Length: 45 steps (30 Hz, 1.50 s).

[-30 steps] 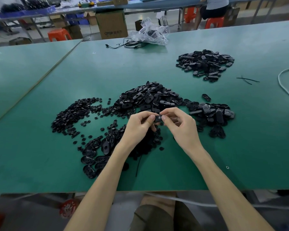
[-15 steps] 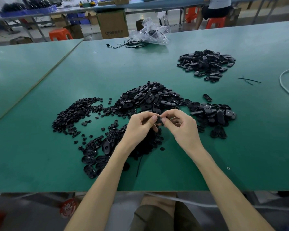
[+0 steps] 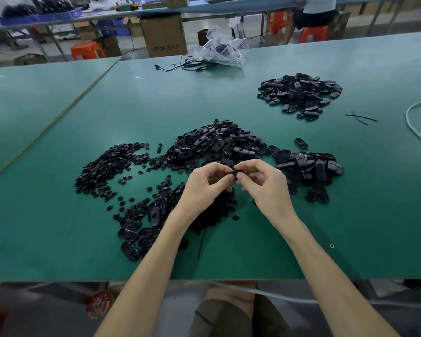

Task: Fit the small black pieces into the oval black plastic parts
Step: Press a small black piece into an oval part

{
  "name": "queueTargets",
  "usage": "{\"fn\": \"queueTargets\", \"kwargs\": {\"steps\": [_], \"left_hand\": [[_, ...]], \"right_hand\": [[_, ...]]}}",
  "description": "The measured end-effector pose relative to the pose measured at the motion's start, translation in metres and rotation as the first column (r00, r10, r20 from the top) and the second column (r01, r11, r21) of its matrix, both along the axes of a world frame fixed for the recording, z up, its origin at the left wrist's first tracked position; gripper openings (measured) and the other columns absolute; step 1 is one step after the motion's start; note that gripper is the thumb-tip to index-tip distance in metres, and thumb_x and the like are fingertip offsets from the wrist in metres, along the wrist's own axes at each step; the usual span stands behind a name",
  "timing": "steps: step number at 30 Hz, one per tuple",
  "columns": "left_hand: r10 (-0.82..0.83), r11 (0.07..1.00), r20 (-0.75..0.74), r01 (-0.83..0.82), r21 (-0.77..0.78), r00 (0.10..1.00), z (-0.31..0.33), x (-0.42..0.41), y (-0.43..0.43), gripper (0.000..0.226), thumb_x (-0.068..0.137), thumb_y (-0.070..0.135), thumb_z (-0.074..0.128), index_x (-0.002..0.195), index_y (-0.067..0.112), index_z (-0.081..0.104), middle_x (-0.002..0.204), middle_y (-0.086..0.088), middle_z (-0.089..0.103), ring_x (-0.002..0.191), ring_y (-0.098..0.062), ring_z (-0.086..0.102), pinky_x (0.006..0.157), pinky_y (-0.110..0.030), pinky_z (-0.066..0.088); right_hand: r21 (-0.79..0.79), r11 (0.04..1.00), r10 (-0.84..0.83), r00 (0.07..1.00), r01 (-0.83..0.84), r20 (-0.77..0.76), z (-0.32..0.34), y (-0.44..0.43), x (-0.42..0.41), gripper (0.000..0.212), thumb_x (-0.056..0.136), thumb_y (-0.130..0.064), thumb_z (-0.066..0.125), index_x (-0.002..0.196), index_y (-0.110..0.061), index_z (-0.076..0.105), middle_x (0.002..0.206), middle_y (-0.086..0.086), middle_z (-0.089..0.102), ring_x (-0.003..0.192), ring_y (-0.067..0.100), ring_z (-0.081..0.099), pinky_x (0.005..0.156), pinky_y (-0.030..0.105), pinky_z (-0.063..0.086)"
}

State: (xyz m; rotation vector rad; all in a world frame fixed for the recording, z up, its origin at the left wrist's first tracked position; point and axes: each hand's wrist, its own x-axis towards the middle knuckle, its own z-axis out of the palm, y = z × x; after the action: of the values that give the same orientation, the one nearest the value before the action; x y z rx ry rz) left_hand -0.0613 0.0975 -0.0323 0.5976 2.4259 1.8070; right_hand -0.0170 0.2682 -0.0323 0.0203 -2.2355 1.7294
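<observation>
Where the small pieces (image 3: 107, 166) lie: a loose heap on the green surface (image 3: 350, 227), at the left.
Loose ovals (image 3: 136, 232): flat on the surface, just beside the left forearm.
Left grip (image 3: 202, 188): narrow, fingers curled, pinching.
Oval pile (image 3: 216, 144): just behind the hands.
Black part (image 3: 234, 175): pinched between both thumbs above the surface, mostly hidden.
Right grip (image 3: 265, 186): narrow, thumb and fingers on the same part.
Far pile (image 3: 299, 93): well apart, toward the back.
Right pile (image 3: 309, 166): near the right grip.

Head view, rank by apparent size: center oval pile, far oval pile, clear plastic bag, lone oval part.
1. center oval pile, far oval pile: alike, unranked (distance differs)
2. clear plastic bag
3. lone oval part
</observation>
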Motion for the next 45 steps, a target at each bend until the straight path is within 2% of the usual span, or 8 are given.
{"fn": "queueTargets", "kwargs": {"steps": [4, 12, 16, 22, 25, 30, 42, 45], "left_hand": [[-0.002, 1.000, -0.011, 0.002, -0.002, 1.000, -0.0006, -0.0007, 0.0000, 0.006, 0.096, 0.012, 0.074, 0.101, 0.012, 0.073, 0.082, 0.003, 0.077, 0.076, -0.017, 0.075, 0.082, -0.025, 0.058], [-0.001, 1.000, -0.025, 0.001, -0.012, 1.000, -0.0009, -0.0015, -0.0001, 0.007, 0.094, 0.016, 0.076, 0.098, 0.012, 0.071, 0.084, -0.002, 0.076, 0.076, -0.024, 0.074, 0.083, -0.038, 0.061], [0.002, 0.999, -0.028, -0.003, -0.037, 1.000, -0.0017, -0.0014, -0.0004, 0.005, 0.095, 0.014, 0.074, 0.098, 0.015, 0.070, 0.082, -0.002, 0.076, 0.078, -0.023, 0.074, 0.085, -0.042, 0.061], [0.013, 0.998, -0.020, -0.014, -0.063, 1.000, -0.0011, -0.0005, 0.0007, 0.011, 0.093, 0.005, 0.068, 0.099, 0.014, 0.070, 0.089, -0.009, 0.075, 0.085, -0.034, 0.071, 0.088, -0.052, 0.058], [0.024, 0.995, -0.047, -0.028, -0.101, 0.999, -0.0011, -0.0005, 0.0006, 0.011, 0.092, 0.006, 0.069, 0.098, 0.015, 0.070, 0.088, -0.010, 0.073, 0.080, -0.032, 0.068, 0.080, -0.048, 0.058], [0.044, 0.990, -0.080, -0.054, -0.129, 0.996, -0.0015, 0.0007, 0.0005, 0.010, 0.089, 0.006, 0.072, 0.094, 0.015, 0.071, 0.084, -0.005, 0.071, 0.066, -0.010, 0.056, 0.066, -0.026, 0.049], [0.062, 0.980, -0.134, -0.086, -0.178, 0.989, -0.0009, 0.0019, 0.0011, 0.014, 0.088, 0.007, 0.072, 0.092, 0.021, 0.070, 0.079, 0.007, 0.069, 0.063, -0.003, 0.054, 0.062, -0.014, 0.043], [0.060, 0.984, -0.143, -0.083, -0.156, 0.988, -0.0002, 0.0021, 0.0010, 0.013, 0.092, 0.008, 0.072, 0.095, 0.020, 0.073, 0.082, 0.006, 0.072, 0.069, -0.007, 0.063, 0.067, -0.020, 0.051]], "right_hand": [[0.008, 1.000, -0.006, 1.000, 0.005, 0.007, -0.0003, 0.0004, -0.0007, 0.019, 0.094, -0.002, 0.072, 0.102, -0.019, 0.076, 0.091, -0.006, 0.078, 0.084, 0.012, 0.076, 0.084, 0.039, 0.063], [0.010, 1.000, -0.006, 1.000, 0.005, 0.021, -0.0005, -0.0005, -0.0009, 0.019, 0.094, -0.003, 0.073, 0.102, -0.020, 0.076, 0.094, -0.006, 0.078, 0.089, 0.018, 0.076, 0.088, 0.044, 0.062], [0.006, 1.000, -0.002, 1.000, 0.002, 0.014, 0.0006, -0.0013, -0.0002, 0.020, 0.094, -0.001, 0.072, 0.102, -0.018, 0.076, 0.094, -0.006, 0.078, 0.088, 0.014, 0.076, 0.089, 0.041, 0.062], [0.053, 0.998, 0.044, 0.999, -0.045, 0.006, -0.0001, -0.0018, -0.0002, 0.019, 0.093, -0.001, 0.073, 0.103, -0.017, 0.078, 0.095, -0.004, 0.078, 0.088, 0.012, 0.074, 0.086, 0.036, 0.062], [0.067, 0.996, 0.053, 0.999, -0.053, 0.002, -0.0012, -0.0019, -0.0012, 0.020, 0.093, -0.001, 0.073, 0.102, -0.018, 0.078, 0.095, -0.004, 0.076, 0.087, 0.011, 0.072, 0.083, 0.029, 0.060], [0.102, 0.992, 0.074, 0.997, -0.074, -0.001, -0.0020, -0.0016, -0.0023, 0.023, 0.094, 0.001, 0.071, 0.098, -0.021, 0.079, 0.096, -0.005, 0.075, 0.086, 0.010, 0.070, 0.081, 0.021, 0.056], [0.141, 0.987, 0.078, 0.997, -0.078, 0.004, -0.0027, -0.0015, -0.0007, 0.036, 0.095, 0.002, 0.068, 0.087, -0.032, 0.075, 0.092, -0.009, 0.070, 0.078, 0.010, 0.066, 0.075, 0.023, 0.053], [0.123, 0.991, 0.054, 0.998, -0.052, -0.015, 0.0005, -0.0015, 0.0004, 0.044, 0.094, 0.004, 0.065, 0.083, -0.037, 0.073, 0.093, -0.006, 0.070, 0.074, 0.010, 0.066, 0.074, 0.024, 0.054]]}}
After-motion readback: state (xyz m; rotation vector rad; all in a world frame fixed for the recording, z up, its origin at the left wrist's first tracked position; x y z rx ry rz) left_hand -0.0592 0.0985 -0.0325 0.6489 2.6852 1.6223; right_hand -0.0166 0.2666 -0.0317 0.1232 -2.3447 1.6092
